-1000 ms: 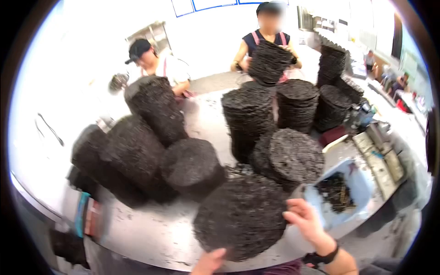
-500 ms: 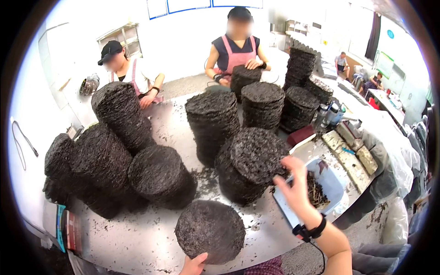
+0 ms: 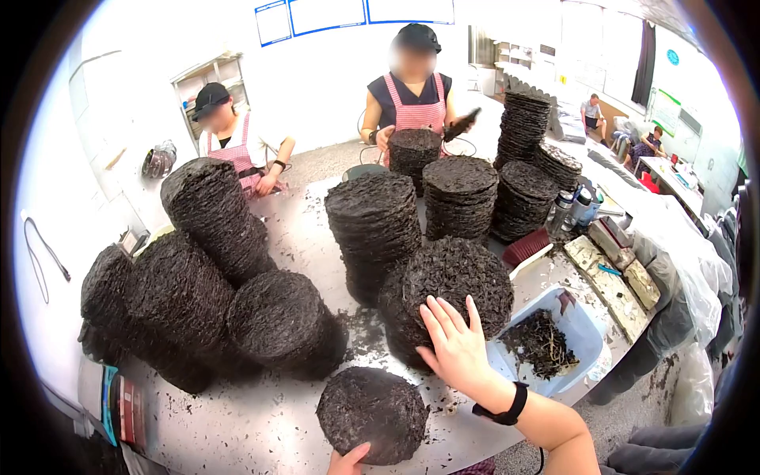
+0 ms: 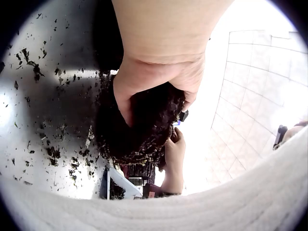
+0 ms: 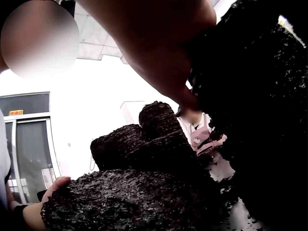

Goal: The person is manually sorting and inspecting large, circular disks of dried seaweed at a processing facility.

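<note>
My left hand [image 3: 348, 461] grips the near edge of a dark, round seaweed stack [image 3: 374, 413] at the table's front, thumb on its face. In the left wrist view, the fingers and thumb of that hand [image 4: 154, 77] reach round the dark stack. Just beyond and to the right stands a thicker round seaweed stack [image 3: 459, 277], its top rough and flaky. My right hand [image 3: 457, 348] lies against the near edge of that top, fingers spread and straight. The right wrist view shows the right thumb along the stack's dark side [image 5: 260, 106].
Several seaweed stacks [image 3: 273, 317] stand or lean on the metal table [image 3: 253, 416]. A blue plastic bin [image 3: 587, 360] with dark scraps sits at right, near a red brush [image 3: 526, 247]. Two people in pink aprons work across the table; one [image 3: 416, 107] raises a dark flat thing.
My right hand has left the held stack and moved onto the thicker stack's top, from its right edge to its near side. The left hand keeps its stack, now lower and farther off.
</note>
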Tool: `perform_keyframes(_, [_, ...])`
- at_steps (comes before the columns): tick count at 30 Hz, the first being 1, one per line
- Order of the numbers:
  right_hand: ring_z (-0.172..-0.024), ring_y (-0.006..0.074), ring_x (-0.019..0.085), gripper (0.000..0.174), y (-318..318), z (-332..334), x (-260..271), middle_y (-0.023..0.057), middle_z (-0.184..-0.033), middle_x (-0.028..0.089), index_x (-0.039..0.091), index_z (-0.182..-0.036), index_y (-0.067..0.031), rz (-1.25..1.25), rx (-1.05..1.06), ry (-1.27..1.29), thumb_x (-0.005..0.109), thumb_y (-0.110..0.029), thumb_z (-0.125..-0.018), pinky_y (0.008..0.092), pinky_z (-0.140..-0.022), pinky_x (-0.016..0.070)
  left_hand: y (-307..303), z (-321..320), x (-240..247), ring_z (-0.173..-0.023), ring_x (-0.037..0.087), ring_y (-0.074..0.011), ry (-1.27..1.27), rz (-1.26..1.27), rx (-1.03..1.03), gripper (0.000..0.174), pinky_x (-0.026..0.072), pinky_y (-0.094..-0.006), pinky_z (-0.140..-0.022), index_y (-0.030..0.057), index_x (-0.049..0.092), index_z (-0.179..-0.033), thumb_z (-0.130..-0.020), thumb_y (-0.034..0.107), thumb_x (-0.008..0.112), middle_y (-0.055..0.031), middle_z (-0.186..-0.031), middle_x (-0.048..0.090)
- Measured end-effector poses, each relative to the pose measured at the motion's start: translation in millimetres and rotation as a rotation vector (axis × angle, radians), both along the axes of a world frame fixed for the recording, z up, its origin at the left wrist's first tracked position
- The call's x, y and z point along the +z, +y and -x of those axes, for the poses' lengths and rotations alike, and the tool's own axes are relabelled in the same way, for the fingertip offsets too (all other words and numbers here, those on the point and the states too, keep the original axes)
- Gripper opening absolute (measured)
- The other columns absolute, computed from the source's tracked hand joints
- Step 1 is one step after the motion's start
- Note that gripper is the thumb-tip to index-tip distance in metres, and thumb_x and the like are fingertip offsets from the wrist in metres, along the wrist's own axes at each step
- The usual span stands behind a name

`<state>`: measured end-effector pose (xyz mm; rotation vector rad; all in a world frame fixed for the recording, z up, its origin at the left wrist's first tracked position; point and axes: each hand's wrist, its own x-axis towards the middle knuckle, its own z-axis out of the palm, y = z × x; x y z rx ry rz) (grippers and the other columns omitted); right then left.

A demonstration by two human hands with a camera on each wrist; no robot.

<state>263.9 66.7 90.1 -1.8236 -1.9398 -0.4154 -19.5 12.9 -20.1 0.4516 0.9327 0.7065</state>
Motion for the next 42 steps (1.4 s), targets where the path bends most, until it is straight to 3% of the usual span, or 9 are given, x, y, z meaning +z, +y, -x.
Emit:
perform_keyframes(2, [-0.123, 0.0252, 0.045, 0.059, 8, -4, -13, 0.0118, -0.132, 0.049, 0.051, -0.125, -0.0026, -0.012, 0.031, -0.048, 0.070, -0.024, -0.073, 0.0490, -0.109, 0.0255, 6, -13, 8, -0.120, 0.049, -0.0292, 0.011, -0.050, -0.043, 0.054, 0.0420, -0.0392, -0.099, 0.0010, 0.046, -0.132, -0.083, 0.009, 0.066, -0.0151, -0.132, 0.050])
perform_keyframes(6, [-0.123, 0.0251, 0.045, 0.059, 6, -4, -9, 0.0118, -0.133, 0.049, 0.052, -0.125, -0.0037, 0.002, 0.034, -0.072, 0.070, -0.025, -0.072, 0.0476, -0.108, 0.0276, 32, -43, -18, -0.114, 0.052, -0.0272, 0.072, -0.067, -0.111, 0.058, 0.0443, -0.0416, -0.097, 0.0030, 0.039, -0.132, -0.080, 0.004, 0.063, -0.0138, -0.127, 0.052])
perform_keyframes(19, [-0.126, 0.0252, 0.043, 0.058, 34, -63, -1, 0.0088, -0.134, 0.049, 0.049, -0.121, -0.0005, 0.011, -0.088, -0.127, 0.061, -0.003, -0.064, 0.0560, -0.113, 0.0125, 93, -151, -84, -0.113, 0.054, -0.0226, -0.081, -0.100, -0.299, 0.054, 0.0437, -0.0380, -0.097, 0.0014, 0.044, -0.129, -0.082, 0.014, 0.068, -0.0108, -0.121, 0.057])
perform_keyframes(27, [-0.130, 0.0332, 0.037, 0.065, 19, -37, 10, 0.0147, -0.138, 0.043, 0.044, -0.128, -0.0008, -0.091, -0.055, -0.139, 0.067, -0.010, -0.068, 0.0561, -0.113, 0.0108, 79, -110, -24, -0.119, 0.050, -0.0217, -0.194, -0.121, -0.194, 0.053, 0.0419, -0.0360, -0.100, -0.0011, 0.039, -0.132, -0.084, 0.005, 0.062, -0.0121, -0.128, 0.052])
perform_keyframes(28, [-0.129, 0.0358, 0.038, 0.066, 7, -30, 10, 0.0167, -0.138, 0.042, 0.044, -0.129, -0.0004, -0.082, 0.029, -0.064, 0.071, -0.015, -0.070, 0.0557, -0.112, 0.0138, 78, -98, -9, -0.114, 0.054, -0.0220, -0.261, -0.064, -0.202, 0.043, 0.0436, -0.0361, -0.098, -0.0017, 0.046, -0.127, -0.086, 0.002, 0.056, -0.0116, -0.123, 0.056])
perform_keyframes(33, [-0.127, 0.0344, 0.043, 0.075, -57, 33, -12, 0.0165, -0.134, 0.048, 0.047, -0.127, -0.0017, 0.245, 0.367, 0.322, 0.078, -0.038, -0.069, 0.0510, -0.108, 0.0275, 57, -62, 6, -0.116, 0.052, -0.0230, -0.372, -0.117, -0.157, 0.052, 0.0439, -0.0371, -0.098, -0.0011, 0.041, -0.131, -0.084, 0.008, 0.063, -0.0130, -0.127, 0.052])
perform_keyframes(39, [-0.127, 0.0329, 0.045, 0.070, -86, 55, -34, 0.0172, -0.137, 0.046, 0.049, -0.127, -0.0016, 0.331, 0.398, 0.613, 0.079, -0.027, -0.070, 0.0412, -0.103, 0.0390, 39, -32, 19, -0.125, 0.043, -0.0208, -0.086, -0.528, -0.371, 0.085, 0.0373, -0.0365, -0.105, 0.0010, 0.024, -0.140, -0.074, 0.004, 0.076, -0.0102, -0.137, 0.040])
perform_keyframes(40, [-0.126, 0.0327, 0.045, 0.069, -88, 55, -34, 0.0167, -0.137, 0.046, 0.050, -0.128, -0.0024, 0.359, 0.416, 0.667, 0.079, -0.024, -0.070, 0.0405, -0.103, 0.0394, 31, -31, 18, -0.121, 0.047, -0.0206, -0.084, -0.491, -0.291, 0.076, 0.0393, -0.0373, -0.103, 0.0010, 0.037, -0.135, -0.070, 0.000, 0.076, -0.0086, -0.132, 0.049])
perform_keyframes(42, [-0.126, 0.0322, 0.046, 0.064, -95, 57, -32, 0.0149, -0.138, 0.046, 0.052, -0.128, -0.0039, 0.404, 0.445, 0.774, 0.078, -0.019, -0.072, 0.0402, -0.103, 0.0394, 24, -15, 13, -0.124, 0.043, -0.0201, -0.024, -0.451, -0.383, 0.087, 0.0377, -0.0367, -0.105, 0.0022, 0.025, -0.139, -0.070, 0.002, 0.078, -0.0097, -0.137, 0.040])
